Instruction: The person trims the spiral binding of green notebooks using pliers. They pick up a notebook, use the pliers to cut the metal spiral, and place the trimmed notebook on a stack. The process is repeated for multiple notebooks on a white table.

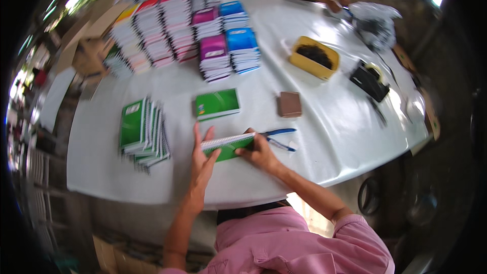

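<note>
A green spiral notebook (227, 150) is tilted up near the table's front edge, its white coil along the upper edge. My left hand (200, 164) grips its left end, thumb on the green cover and two fingers stretched up beyond the coil. At the right end, my right hand (262, 154) pinches it between thumb and fingers. Blue-handled pliers (280, 132) lie just right of that hand, their jaws mostly hidden. Beyond the notebook rests a short pile of green notebooks (218, 103). A taller, uneven green stack (134, 126) stands to the left.
Tall stacks of notebooks (167, 25) in several colours fill the far left, beside a cardboard box (90, 56). A brown block (290, 105), a yellow tub (319, 73) of dark pieces, a black tape dispenser (369, 82) and a plastic bag (374, 25) stand rightward. Another person's hands (337, 5) are at the far edge.
</note>
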Tool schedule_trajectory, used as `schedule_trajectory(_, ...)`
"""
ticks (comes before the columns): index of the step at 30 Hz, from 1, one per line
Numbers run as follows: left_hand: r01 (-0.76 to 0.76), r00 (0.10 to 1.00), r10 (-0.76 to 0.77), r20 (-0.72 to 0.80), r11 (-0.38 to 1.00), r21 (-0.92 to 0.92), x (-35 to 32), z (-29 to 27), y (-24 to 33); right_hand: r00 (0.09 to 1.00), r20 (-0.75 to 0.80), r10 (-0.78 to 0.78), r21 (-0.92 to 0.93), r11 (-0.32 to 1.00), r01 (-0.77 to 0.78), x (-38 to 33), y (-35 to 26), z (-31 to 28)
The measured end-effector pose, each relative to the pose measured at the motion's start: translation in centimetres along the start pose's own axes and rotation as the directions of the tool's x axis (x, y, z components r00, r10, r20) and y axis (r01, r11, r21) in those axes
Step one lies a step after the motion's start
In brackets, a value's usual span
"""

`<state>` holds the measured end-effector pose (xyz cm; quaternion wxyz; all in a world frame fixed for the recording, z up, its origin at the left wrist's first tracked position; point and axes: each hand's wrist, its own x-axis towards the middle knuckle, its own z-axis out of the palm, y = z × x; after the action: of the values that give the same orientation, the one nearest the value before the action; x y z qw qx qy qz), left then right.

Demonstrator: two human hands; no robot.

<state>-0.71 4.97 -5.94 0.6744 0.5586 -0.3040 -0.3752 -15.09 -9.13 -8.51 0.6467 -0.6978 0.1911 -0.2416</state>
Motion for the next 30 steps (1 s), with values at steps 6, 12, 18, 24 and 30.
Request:
schedule_trajectory(6, -0.411, 0.856, 0.444, 0.264, 0.275, 0.869, 0.1, 2.7, 7.0, 0.992, -0.032, -0.119, -0.013, 0.993, 0.119, -0.7, 0.1, 0.3)
schedule_trajectory(12, -0.504, 0.864, 0.069, 0.499, 0.097, 0.858, 3.4, 6.5, 3.9, 0.976, 0.101, -0.194, -0.239, 0.947, 0.213, -1.0, -1.4, -4.5)
schedule_trajectory(18, -0.592, 0.806, 0.091, 0.586, 0.117, 0.797, 4.4, 7.0, 6.4, 0.554, -0.272, -0.787, -0.919, 0.382, 0.093, -0.4, -2.7, -30.5)
schedule_trajectory(24, -0.521, 0.842, -0.058, 0.537, 0.171, 0.836, 3.6, 6.9, 7.3, 0.392, -0.777, -0.493, -0.465, 0.029, -0.885, -10.5, 2.0, -44.4)
schedule_trajectory(30, -0.543, 0.825, -0.019, 0.564, 0.245, 0.803, 4.4, 6.8, 6.9, 0.554, -0.646, -0.526, -0.586, -0.124, -0.801, -11.5, 0.9, -48.6)
